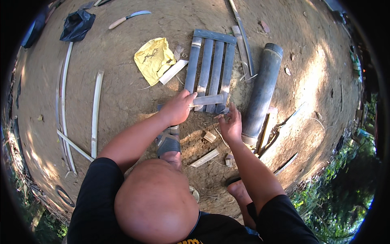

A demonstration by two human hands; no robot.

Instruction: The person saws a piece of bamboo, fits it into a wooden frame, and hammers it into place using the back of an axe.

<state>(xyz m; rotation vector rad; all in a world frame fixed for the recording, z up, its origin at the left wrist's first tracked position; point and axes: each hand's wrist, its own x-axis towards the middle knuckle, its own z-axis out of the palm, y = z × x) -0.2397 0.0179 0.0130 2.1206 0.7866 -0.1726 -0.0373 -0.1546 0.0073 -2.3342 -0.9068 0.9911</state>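
Note:
A slatted bamboo panel lies on the ground in front of me: several dark slats with a crosspiece over their far ends. My left hand is closed at the panel's near left corner and grips a pale bamboo strip, which lies across the near ends of the slats. At the near right corner is my right hand, its fingers curled in close to the slat ends. What sits between those fingertips, if anything, is too small to make out. My left foot in a sandal is just below the panel.
A thick bamboo pole lies right of the panel, with long blades beyond it. Left are a yellow bag, a wooden-handled knife, a black plastic bag and long bamboo strips. Bamboo offcuts lie near my feet.

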